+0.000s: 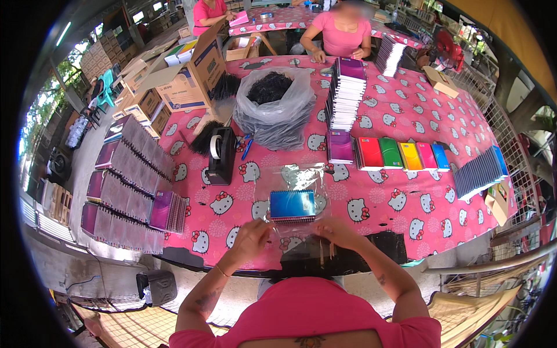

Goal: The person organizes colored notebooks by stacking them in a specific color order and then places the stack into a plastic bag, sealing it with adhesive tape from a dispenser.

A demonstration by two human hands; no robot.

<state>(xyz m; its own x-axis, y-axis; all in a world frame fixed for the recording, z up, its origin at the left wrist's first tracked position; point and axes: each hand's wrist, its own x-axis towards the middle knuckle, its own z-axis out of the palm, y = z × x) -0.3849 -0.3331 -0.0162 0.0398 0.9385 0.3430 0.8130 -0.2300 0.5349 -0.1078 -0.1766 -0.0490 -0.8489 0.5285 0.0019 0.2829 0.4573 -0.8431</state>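
A blue spiral notebook [292, 206] lies on the pink patterned tablecloth [406, 203] straight in front of me, partly inside a clear plastic sleeve [301, 177]. My left hand [250, 235] pinches the sleeve's near left edge. My right hand [336, 231] grips its near right edge. Both hands sit just below the notebook, at the table's front edge.
A row of coloured notebooks [390, 153] lies to the right, a tall notebook stack [345, 95] behind it. A black tape dispenser [221, 155], a bag of black coils [272, 104], cardboard boxes [185, 78] and purple notebook piles [130, 185] fill the left. A person in pink [342, 32] sits opposite.
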